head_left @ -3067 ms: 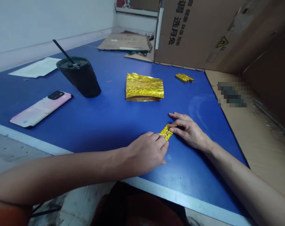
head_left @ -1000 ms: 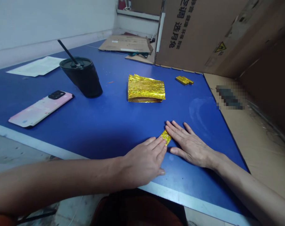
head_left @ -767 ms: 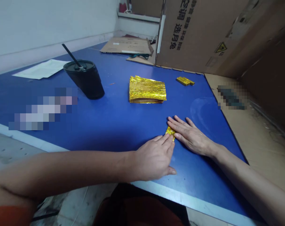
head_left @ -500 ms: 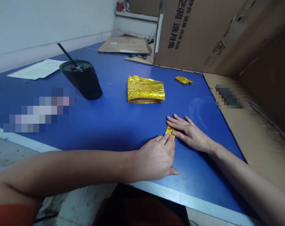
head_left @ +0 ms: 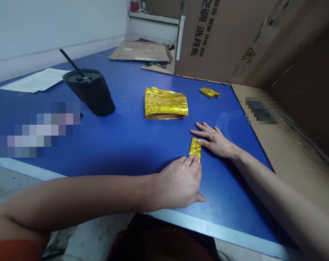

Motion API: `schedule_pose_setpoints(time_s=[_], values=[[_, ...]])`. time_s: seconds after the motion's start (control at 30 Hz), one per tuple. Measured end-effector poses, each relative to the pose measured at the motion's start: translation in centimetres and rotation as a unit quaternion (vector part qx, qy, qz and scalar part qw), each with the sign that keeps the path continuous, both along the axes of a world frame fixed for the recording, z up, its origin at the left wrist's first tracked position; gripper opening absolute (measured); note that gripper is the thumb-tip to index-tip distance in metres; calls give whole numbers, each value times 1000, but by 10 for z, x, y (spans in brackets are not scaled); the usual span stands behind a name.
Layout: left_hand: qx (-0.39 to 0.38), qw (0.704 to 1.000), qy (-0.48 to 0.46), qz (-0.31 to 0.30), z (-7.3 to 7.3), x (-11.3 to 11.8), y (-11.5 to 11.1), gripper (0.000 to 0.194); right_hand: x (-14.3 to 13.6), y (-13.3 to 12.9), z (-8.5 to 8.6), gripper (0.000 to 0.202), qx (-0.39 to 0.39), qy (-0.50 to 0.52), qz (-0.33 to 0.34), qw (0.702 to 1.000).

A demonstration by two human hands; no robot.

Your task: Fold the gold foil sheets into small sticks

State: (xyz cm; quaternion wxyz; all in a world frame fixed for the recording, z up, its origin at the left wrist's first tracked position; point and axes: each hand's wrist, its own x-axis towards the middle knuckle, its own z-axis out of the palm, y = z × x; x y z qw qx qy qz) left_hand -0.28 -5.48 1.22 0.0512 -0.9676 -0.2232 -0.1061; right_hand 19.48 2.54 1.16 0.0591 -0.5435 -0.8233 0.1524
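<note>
A small folded strip of gold foil paper (head_left: 195, 145) lies flat on the blue table in front of me. My left hand (head_left: 180, 181) holds down its near end, the fingers pressed together and the thumb sticking out to the side. Beyond it, my right hand (head_left: 215, 140) is spread open, its thumb touching the strip's right edge and its other fingers resting on the table. A thick stack of gold foil paper sheets (head_left: 166, 102) sits farther back. Several small folded gold pieces (head_left: 209, 92) lie behind, to the right.
A dark tumbler with a straw (head_left: 92, 92) stands at the left, near a white sheet (head_left: 35, 80) and a blurred-out item (head_left: 39, 128). Flat cardboard (head_left: 140, 52) lies at the back. A large cardboard box (head_left: 221, 40) rises behind the blue table (head_left: 142, 145).
My right hand has slid away from me along the strip, uncovering more of it. The left hand stays on the near end. The view has shifted slightly.
</note>
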Motion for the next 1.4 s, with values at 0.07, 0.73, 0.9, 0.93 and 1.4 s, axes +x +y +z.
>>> schedule_pose_setpoints(time_s=[0.07,0.73,0.9,0.93,1.4], values=[[-6,1000,-6,2,3,1,1,70,-2,-1,1,41,3,3,-10,1000],[-57,997,19,-53,12,-14,28,30,7,-39,9,21,65,156,100,981],[-92,993,21,-68,10,-26,42,16,14,-46,1,30,57,97,119,987],[-92,993,20,-70,10,-26,44,14,14,-46,-1,28,67,94,120,986],[-131,990,-51,12,7,-16,40,13,2,-48,-1,18,101,182,89,974]])
